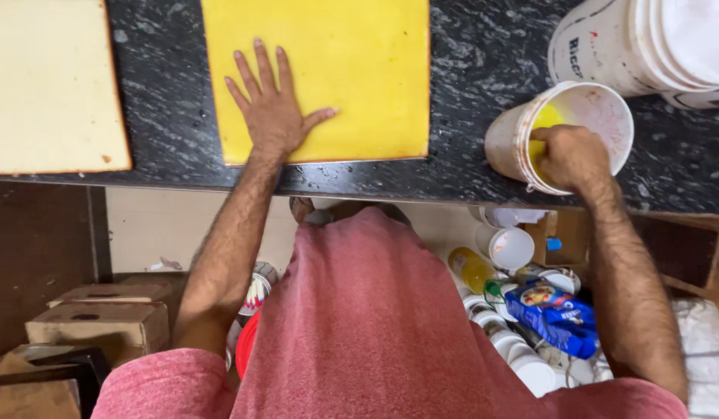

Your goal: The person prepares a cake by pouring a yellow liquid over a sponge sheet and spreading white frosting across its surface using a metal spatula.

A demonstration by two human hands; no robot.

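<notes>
The left hand [272, 109] lies flat, fingers spread, on the near left part of a yellow cutting board [352, 70] on a dark speckled counter [468, 70]. To the right, the right hand [571, 155] grips the near rim of a tilted white tub [515, 136], a yellow cloth [547, 120] inside it. A pale cutting board [49, 85] lies far left; stacked white buckets [608, 46] stand far right.
</notes>
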